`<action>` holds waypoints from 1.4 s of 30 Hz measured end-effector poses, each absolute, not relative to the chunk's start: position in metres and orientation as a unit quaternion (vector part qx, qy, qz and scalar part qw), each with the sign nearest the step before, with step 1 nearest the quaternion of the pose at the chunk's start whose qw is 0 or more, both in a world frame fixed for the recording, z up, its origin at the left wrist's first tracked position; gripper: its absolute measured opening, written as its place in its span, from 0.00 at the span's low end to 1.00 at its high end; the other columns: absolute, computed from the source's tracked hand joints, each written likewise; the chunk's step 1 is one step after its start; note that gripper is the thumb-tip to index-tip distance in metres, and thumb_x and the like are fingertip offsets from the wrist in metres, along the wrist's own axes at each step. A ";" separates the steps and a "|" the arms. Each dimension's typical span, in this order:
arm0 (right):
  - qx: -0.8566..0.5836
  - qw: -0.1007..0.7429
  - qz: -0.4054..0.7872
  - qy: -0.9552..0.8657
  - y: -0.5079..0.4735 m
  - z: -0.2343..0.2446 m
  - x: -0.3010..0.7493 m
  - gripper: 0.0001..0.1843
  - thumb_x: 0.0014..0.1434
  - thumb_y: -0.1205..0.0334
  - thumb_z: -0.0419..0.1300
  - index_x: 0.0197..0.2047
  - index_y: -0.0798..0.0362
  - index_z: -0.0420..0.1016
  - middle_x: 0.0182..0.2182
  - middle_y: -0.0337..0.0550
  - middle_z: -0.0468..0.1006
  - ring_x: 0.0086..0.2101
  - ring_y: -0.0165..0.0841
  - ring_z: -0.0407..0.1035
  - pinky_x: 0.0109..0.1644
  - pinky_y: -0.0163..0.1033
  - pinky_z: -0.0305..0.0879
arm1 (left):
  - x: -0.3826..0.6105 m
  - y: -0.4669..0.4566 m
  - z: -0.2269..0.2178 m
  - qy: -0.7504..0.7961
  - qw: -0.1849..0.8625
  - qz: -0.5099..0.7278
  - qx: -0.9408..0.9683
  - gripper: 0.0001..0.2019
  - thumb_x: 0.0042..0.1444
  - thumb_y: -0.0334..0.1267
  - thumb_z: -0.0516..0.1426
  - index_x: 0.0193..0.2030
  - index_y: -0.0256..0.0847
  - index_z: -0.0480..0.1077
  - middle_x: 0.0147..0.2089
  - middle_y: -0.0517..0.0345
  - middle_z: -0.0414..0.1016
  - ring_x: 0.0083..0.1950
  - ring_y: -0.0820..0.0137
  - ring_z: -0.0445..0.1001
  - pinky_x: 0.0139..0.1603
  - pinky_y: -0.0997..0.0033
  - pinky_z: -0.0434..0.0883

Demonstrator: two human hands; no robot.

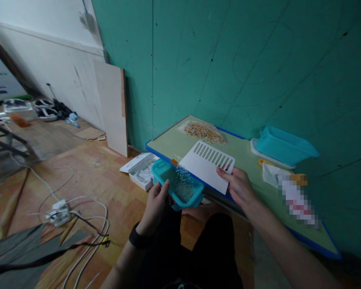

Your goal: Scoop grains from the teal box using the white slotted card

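My left hand [158, 196] grips the near left rim of a teal plastic container [199, 193], held just below the edge of a green-topped table [168, 141]. Pale granules [184, 190] cover the container's bottom, and more are dropping over the table edge into it. In my right hand [237, 182] is a flat white slotted scraper [205, 163], its solid edge lying at the table's rim beside the falling granules. Farther back on the tabletop lies a heap of yellow-orange kernels [205, 132] mixed with pale grains.
A larger teal tub [285, 144] stands on a white lid by the green wall. Right of it lie a white cloth-like item [272, 173] and a blurred-out packet [299, 202]. An opened white box [141, 174], a power strip [59, 212] and loose cables are on the floor.
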State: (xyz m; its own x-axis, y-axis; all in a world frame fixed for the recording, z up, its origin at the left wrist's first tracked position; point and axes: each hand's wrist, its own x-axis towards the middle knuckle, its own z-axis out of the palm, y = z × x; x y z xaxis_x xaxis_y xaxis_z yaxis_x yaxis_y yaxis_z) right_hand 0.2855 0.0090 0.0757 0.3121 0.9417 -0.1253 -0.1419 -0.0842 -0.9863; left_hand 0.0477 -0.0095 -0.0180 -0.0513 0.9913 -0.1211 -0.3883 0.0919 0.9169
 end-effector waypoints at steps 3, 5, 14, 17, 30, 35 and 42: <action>-0.563 0.586 0.462 -0.354 0.013 0.078 0.290 0.27 0.32 0.50 0.80 0.34 0.54 0.80 0.30 0.45 0.84 0.31 0.43 0.79 0.38 0.46 0.76 | 0.044 -0.009 -0.018 0.442 0.591 0.583 0.339 0.22 0.52 0.59 0.65 0.33 0.42 0.67 0.18 0.67 0.69 0.18 0.72 0.69 0.20 0.75 0.67; -0.561 0.611 0.434 -0.352 0.021 0.078 0.298 0.27 0.32 0.50 0.80 0.34 0.53 0.79 0.30 0.43 0.84 0.32 0.43 0.79 0.38 0.46 0.76 | 0.041 -0.008 -0.020 0.447 0.588 0.588 0.330 0.22 0.52 0.59 0.65 0.33 0.42 0.67 0.17 0.68 0.68 0.17 0.72 0.69 0.19 0.75 0.66; -0.572 0.603 0.418 -0.366 0.089 0.075 0.289 0.24 0.30 0.54 0.77 0.31 0.51 0.76 0.26 0.40 0.81 0.30 0.42 0.77 0.33 0.44 0.73 | 0.031 -0.007 -0.012 0.451 0.569 0.603 0.330 0.20 0.51 0.56 0.66 0.32 0.42 0.68 0.17 0.68 0.67 0.16 0.73 0.68 0.19 0.75 0.66; -0.578 0.582 0.432 -0.375 0.095 0.075 0.268 0.23 0.30 0.53 0.76 0.30 0.51 0.75 0.24 0.39 0.80 0.26 0.40 0.75 0.29 0.42 0.70 | 0.027 -0.008 -0.008 0.455 0.566 0.599 0.336 0.21 0.51 0.57 0.66 0.31 0.42 0.68 0.17 0.68 0.67 0.17 0.73 0.68 0.18 0.75 0.66; -0.535 0.564 0.501 -0.381 0.067 0.075 0.250 0.27 0.28 0.53 0.79 0.32 0.53 0.77 0.27 0.42 0.82 0.31 0.42 0.78 0.36 0.44 0.73 | 0.030 -0.004 -0.019 0.441 0.574 0.599 0.343 0.19 0.54 0.56 0.64 0.33 0.41 0.69 0.17 0.66 0.68 0.16 0.72 0.68 0.17 0.75 0.64; -0.540 0.592 0.474 -0.365 0.070 0.075 0.254 0.26 0.27 0.54 0.79 0.30 0.53 0.77 0.27 0.40 0.82 0.31 0.40 0.78 0.35 0.42 0.73 | 0.029 -0.007 -0.013 0.452 0.577 0.590 0.340 0.20 0.53 0.57 0.64 0.31 0.42 0.67 0.16 0.67 0.68 0.16 0.73 0.68 0.17 0.76 0.64; -0.535 0.565 0.513 -0.361 0.052 0.074 0.243 0.27 0.26 0.53 0.81 0.31 0.54 0.79 0.28 0.42 0.83 0.29 0.39 0.77 0.34 0.42 0.73 | 0.030 -0.007 -0.014 0.451 0.575 0.592 0.340 0.21 0.53 0.57 0.65 0.31 0.42 0.66 0.16 0.66 0.68 0.15 0.73 0.68 0.17 0.76 0.64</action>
